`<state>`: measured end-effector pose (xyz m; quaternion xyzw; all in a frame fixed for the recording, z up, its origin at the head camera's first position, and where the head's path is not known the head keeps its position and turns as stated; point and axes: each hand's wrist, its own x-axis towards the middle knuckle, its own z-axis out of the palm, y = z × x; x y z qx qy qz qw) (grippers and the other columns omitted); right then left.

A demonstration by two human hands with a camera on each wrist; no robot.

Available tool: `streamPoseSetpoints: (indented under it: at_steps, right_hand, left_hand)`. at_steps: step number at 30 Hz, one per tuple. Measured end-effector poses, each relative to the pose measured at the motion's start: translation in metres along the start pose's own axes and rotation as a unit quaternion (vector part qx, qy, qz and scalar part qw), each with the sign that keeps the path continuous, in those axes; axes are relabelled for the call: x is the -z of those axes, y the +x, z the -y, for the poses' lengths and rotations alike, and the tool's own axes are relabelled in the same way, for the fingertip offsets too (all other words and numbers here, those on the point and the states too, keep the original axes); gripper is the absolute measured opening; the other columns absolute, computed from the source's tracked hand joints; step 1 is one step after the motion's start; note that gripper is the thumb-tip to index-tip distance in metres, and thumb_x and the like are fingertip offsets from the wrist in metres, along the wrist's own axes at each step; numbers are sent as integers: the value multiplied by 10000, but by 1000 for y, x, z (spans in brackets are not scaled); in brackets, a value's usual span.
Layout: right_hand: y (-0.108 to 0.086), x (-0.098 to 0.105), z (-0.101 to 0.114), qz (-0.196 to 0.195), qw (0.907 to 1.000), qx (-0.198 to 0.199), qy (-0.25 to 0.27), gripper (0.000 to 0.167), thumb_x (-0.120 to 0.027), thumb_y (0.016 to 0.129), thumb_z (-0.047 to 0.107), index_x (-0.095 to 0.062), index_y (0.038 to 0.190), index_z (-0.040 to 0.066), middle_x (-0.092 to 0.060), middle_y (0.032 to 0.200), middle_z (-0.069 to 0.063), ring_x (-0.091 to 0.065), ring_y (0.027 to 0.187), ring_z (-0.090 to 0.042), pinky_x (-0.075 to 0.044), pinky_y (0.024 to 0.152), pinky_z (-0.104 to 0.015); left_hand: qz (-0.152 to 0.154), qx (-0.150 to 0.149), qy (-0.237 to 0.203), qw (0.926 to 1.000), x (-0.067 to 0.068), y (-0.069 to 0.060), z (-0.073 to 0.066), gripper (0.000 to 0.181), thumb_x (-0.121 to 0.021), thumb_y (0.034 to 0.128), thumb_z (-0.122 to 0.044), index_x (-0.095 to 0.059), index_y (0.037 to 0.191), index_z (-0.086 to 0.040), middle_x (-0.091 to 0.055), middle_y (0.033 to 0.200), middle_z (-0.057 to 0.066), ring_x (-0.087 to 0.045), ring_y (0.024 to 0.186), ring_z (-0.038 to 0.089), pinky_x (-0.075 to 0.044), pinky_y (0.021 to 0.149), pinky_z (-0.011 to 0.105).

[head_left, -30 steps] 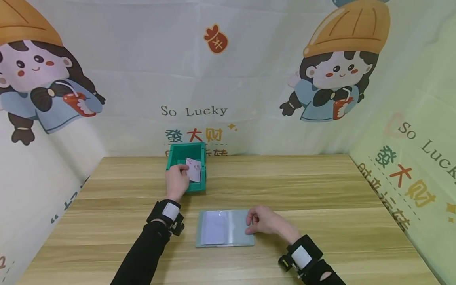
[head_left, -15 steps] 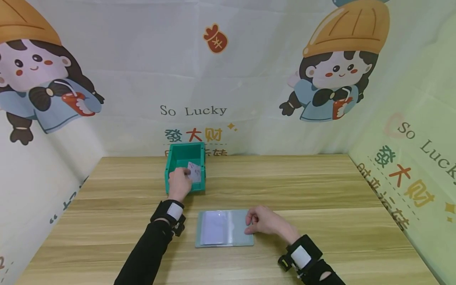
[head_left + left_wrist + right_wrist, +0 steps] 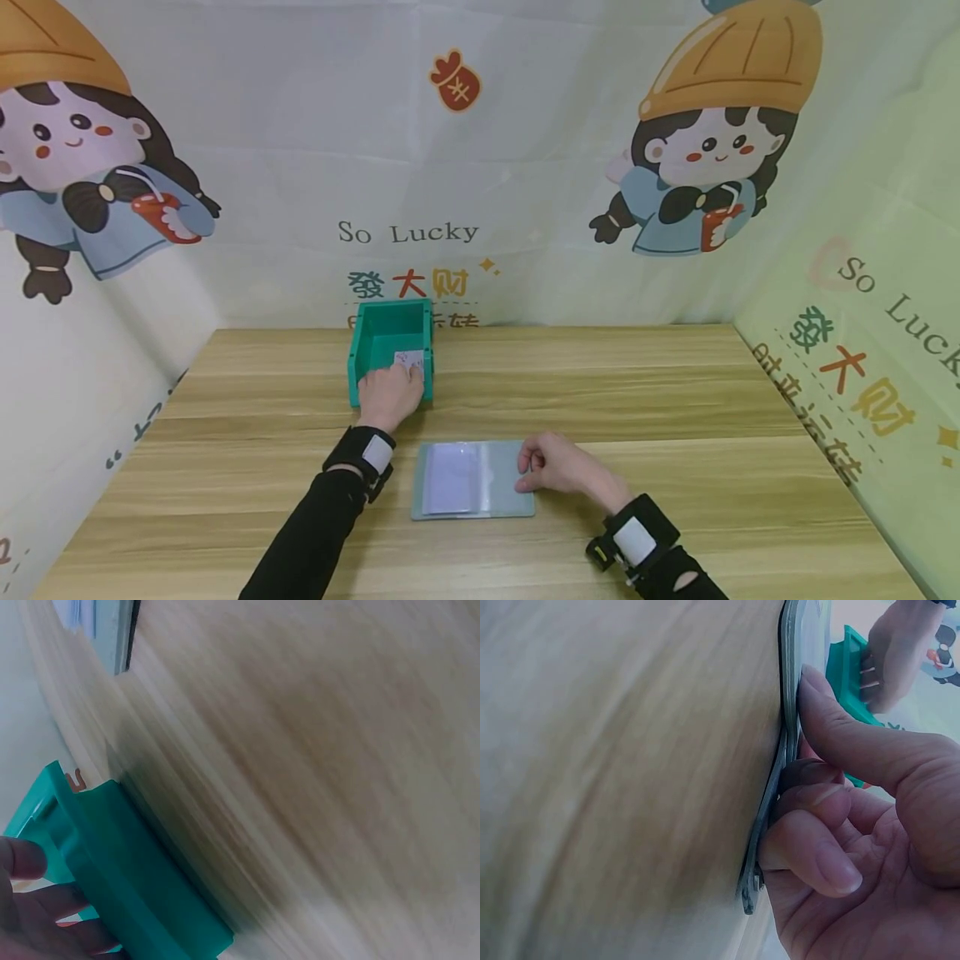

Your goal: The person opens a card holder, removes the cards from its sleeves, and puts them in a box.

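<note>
My left hand [image 3: 390, 396] reaches over the near side of a green plastic box [image 3: 386, 321], its fingers down inside. A small pale printed card [image 3: 409, 358] shows just past those fingers, its lower part hidden. Thumb and fingers stand apart in the left wrist view, and the card cannot be made out there. My right hand [image 3: 558, 467] rests on the right edge of an open card album [image 3: 510, 479] with a blue-grey cover. Its thumb [image 3: 821, 694] touches the album's face, while the other fingers are loosely curled against it. A lilac sheet in a clear sleeve [image 3: 452, 477] fills the album's left side.
The wooden table [image 3: 637, 392] carries the box at the back left and the album nearer the front. A printed cloth backdrop [image 3: 540, 183] rises behind the table and along both sides.
My left hand has moved a little to the right and farther into the box. The card has dropped lower, and more of it is covered. My right hand and the album stay put.
</note>
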<state>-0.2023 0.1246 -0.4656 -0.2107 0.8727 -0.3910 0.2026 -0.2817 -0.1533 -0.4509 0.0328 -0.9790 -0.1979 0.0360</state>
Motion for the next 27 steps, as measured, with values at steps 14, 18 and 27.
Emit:
streamPoseSetpoints:
  at_steps: [14,18,27]
  right_hand:
    - [0,-2,-1,-66,9996,137,-243,187,-801,836,106,-621,847,59,-448,645,59,-426,602,-77,-339,553,-189]
    - [-4,-2,-3,-329,9951,555,-750,153,-766,883,188,-644,887,97,-464,656,90,-419,587,-26,-351,549,-189]
    - [-25,20,-15,-1942,9665,746,-1500,124,-708,922,130,-703,1015,48,-549,701,61,-472,625,-19,-403,568,-201]
  left_hand:
    - [-133,-306,-23,9994,-4,-11,1,520,-340,1043,-255,-693,928,110,-669,1086,332,-582,1095,513,-403,1020,602]
    - [-766,-1127,-105,9906,-4,-24,7,404,-424,1030,-185,-683,1012,124,-669,1157,324,-608,1137,488,-422,1043,580]
    - [-878,-1644,-321,9820,9,-69,27,435,-508,1020,-166,-547,1347,118,-523,1443,299,-465,1381,457,-299,1194,567]
